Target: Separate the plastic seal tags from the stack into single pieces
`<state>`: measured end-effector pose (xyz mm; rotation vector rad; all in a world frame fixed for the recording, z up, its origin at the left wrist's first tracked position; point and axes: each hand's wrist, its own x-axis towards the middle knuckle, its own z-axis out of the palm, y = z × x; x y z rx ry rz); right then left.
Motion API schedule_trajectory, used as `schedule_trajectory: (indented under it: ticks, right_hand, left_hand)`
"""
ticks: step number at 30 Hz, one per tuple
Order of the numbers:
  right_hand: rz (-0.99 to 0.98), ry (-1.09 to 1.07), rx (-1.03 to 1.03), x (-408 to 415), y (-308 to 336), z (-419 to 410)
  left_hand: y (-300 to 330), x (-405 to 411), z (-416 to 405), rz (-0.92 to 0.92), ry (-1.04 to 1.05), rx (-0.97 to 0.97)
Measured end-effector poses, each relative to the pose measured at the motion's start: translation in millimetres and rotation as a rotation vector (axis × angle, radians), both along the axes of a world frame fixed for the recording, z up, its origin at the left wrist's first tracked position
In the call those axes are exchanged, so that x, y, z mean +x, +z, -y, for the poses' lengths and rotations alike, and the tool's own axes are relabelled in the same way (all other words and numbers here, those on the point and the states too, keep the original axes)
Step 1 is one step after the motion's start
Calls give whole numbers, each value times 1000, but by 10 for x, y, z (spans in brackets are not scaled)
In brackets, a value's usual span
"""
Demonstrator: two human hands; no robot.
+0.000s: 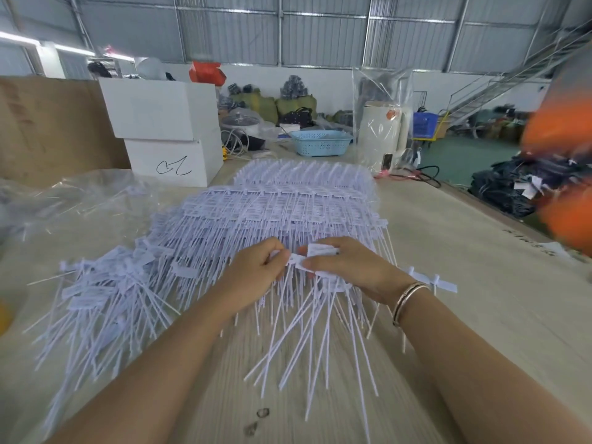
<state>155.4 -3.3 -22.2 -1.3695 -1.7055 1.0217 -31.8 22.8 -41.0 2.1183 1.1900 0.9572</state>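
Here, at a long pale worktable [448, 225], you are in the middle of a separation: both hands meet over the near edge of the stack of plastic seal tags [282, 203], which lies spread in joined rows across the middle of the table. Your left hand [256, 267] has its fingers curled in and pinches the flag end of a tag, while your right hand [346, 267], a bracelet [407, 299] at the wrist, grips a small strip of joined tags [315, 256] between thumb and fingers. The two grips sit just beside each other, almost touching, which suggests one tag is being twisted or snapped off its neighbour; whether the joint has parted cannot be told. The strip's long thin tails fan out towards you over the wood.

To your left lies a loose pile of single tags [105, 283], apparently those finished, beside a crumpled clear plastic bag [64, 200]. The stack beyond your hands looks large, so the job appears far from done.

The next move likely calls for a short, clean break at the joint, then dropping the freed piece on the left pile while keeping hold of the strip. Mind the tails: they could tangle.
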Motion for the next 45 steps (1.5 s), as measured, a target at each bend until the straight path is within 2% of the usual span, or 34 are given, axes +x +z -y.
schedule_trajectory:
  ticks: [3, 6, 9, 11, 14, 22, 25, 29, 32, 35, 38, 42, 45]
  right_hand:
    - [104, 18, -60, -5, 3, 8]
    - [38, 9, -84, -27, -2, 19]
    - [-21, 18, -48, -70, -3, 40]
    - [-93, 19, 4, -118, -5, 50]
    - [-217, 3, 75, -187, 3, 39]
    - [-340, -66, 230, -204, 23, 36]
    - [-269, -70, 222, -143, 63, 12]
    - [-213, -15, 153, -72, 86, -12]
    - [-188, -12, 139, -120, 94, -15]
    - [-138, -27, 190, -216, 129, 7]
    - [-163, -94, 216, -278, 150, -2]
    - [-62, -336, 325, -383, 112, -88]
    - [-19, -463, 376, -424, 121, -137]
  left_hand:
    - [-14, 36, 29, -51, 0, 16]
    - [-1, 66, 48, -28, 17, 11]
    - [19, 91, 65, 77, 22, -33]
    - [24, 113, 87, 242, 24, -142]
    - [16, 173, 108, 585, -2, -339]
    - [91, 146, 30, 1130, 104, -688]
    - [102, 43, -52, 1090, 79, -665]
    - [105, 5, -49, 770, 91, -430]
    - [95, 135, 15, 566, 132, -353]
    - [115, 306, 109, 565, 170, -440]
    - [132, 363, 125, 628, 107, -588]
    - [168, 438, 124, 736, -24, -672]
    - [130, 430, 193, 523, -194, -651]
